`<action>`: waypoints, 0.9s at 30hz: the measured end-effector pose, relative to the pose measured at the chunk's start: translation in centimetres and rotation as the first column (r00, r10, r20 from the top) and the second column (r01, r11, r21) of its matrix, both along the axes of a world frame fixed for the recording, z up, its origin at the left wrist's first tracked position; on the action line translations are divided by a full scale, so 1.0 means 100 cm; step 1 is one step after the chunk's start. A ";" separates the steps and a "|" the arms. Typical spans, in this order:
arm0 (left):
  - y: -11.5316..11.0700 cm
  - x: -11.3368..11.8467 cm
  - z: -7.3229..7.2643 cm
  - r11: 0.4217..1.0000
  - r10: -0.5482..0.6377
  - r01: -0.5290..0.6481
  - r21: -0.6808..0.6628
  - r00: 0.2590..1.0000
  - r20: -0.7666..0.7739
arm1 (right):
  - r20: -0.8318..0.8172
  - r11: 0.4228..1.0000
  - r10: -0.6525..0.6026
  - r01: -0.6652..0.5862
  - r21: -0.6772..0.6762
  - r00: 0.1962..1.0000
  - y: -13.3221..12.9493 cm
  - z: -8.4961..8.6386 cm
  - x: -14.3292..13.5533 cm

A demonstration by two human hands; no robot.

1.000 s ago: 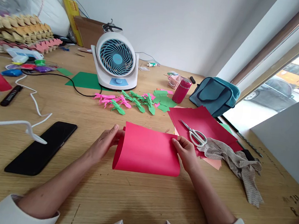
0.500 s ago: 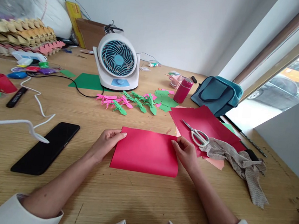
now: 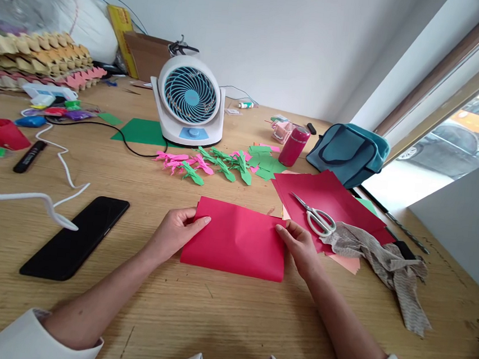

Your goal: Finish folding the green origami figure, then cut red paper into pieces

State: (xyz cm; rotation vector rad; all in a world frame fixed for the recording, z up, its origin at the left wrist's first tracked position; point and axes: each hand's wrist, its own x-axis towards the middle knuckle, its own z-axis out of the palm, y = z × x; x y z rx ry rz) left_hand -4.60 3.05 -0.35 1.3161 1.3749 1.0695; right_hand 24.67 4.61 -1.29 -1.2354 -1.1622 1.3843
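Observation:
Both hands hold a red sheet of paper (image 3: 235, 244), folded over so its fold faces me. My left hand (image 3: 179, 230) pinches its upper left edge, thumb on top. My right hand (image 3: 297, 241) grips the upper right corner the same way. A faint bend shows down the middle of the paper. Just right of my right hand lie white-handled scissors (image 3: 320, 222) on a stack of red sheets (image 3: 327, 191). Beyond the folded paper are pink paper cut-outs (image 3: 176, 159) and green paper cut-outs (image 3: 226, 168).
A black phone (image 3: 75, 237) lies left, with a white cable (image 3: 13, 197) across it. At the back stand a fan (image 3: 191, 101), a red flask (image 3: 294, 146) and a teal bag (image 3: 346, 153). A crumpled cloth (image 3: 378, 260) lies right, near a drill bit (image 3: 408, 232).
The paper's upper left corner has risen and the sheet is slightly tilted. A bend has appeared in its middle, and the front fold looks flatter. Both hands keep their hold.

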 end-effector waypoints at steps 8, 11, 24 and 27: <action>-0.001 0.002 0.002 0.998 -0.024 0.024 0.064 1.000 0.011 | 0.025 0.980 -0.121 0.115 0.160 0.992 -0.003 0.005 -0.002; 0.000 0.000 0.001 0.996 0.032 -0.032 0.079 0.999 0.010 | 0.024 0.968 -0.116 0.108 0.226 0.993 -0.004 0.001 -0.002; 0.001 0.000 -0.002 0.968 0.174 -0.165 0.187 0.984 -0.032 | -0.108 0.954 -0.162 0.183 0.237 0.981 -0.006 0.003 -0.006; 0.000 0.000 -0.001 0.961 0.193 -0.180 0.212 0.980 -0.046 | -0.141 0.958 -0.151 0.180 0.222 0.978 -0.006 0.002 -0.008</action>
